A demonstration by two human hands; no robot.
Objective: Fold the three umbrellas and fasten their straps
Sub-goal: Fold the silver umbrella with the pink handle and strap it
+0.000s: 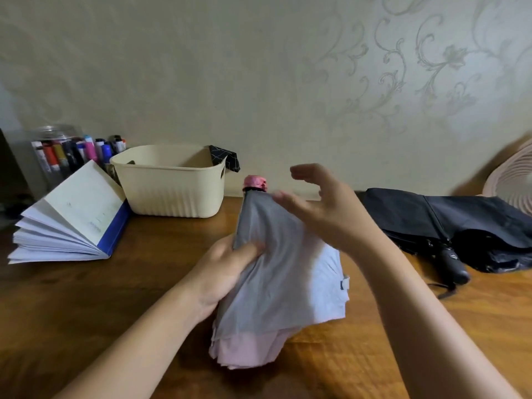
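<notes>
Two hands I watch: left hand [227, 272] pinching the grey umbrella [282, 283], right hand [322, 205] spread beside it, mid-table [86, 298].

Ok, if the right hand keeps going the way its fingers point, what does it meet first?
Probably the pink cap of the grey umbrella: the right hand points leftward just beside it. Depth is unclear; it might pass behind.
</notes>
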